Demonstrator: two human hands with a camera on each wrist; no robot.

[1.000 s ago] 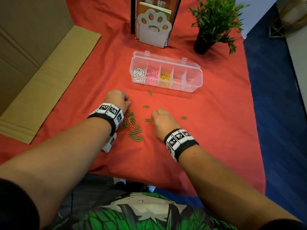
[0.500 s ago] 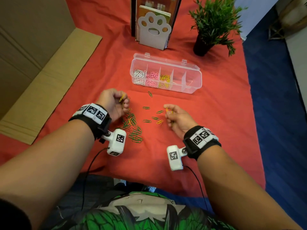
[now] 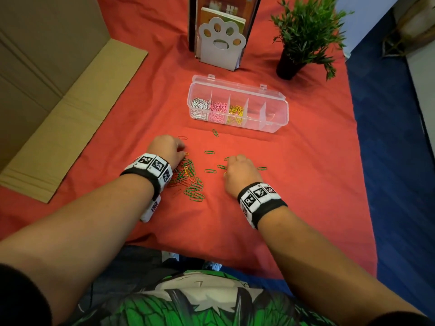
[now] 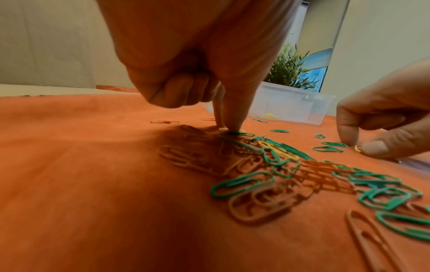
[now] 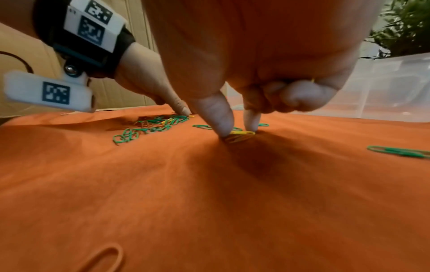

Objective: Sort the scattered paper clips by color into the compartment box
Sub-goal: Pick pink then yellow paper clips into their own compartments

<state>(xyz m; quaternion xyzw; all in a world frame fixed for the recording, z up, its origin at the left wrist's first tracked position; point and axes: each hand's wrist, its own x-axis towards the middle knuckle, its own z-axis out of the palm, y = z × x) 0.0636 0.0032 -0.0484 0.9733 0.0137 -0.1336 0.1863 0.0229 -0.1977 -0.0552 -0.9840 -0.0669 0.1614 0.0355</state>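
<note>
Right hand (image 5: 235,103) pinching a yellow clip (image 5: 239,132) off the cloth (image 3: 294,184); left hand (image 4: 223,103) pinching at the pile (image 3: 190,182). Compartment box (image 3: 277,109), toward the far edge, holding white, pink, yellow clips (two right compartments bare).

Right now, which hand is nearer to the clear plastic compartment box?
Right. The right hand lies just below the box; the left hand lies further to its left.

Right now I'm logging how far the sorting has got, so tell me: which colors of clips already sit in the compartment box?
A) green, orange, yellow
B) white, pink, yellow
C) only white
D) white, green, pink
B: in the head view the compartment box holds white clips, pink clips and yellow clips in its three left compartments.
</note>
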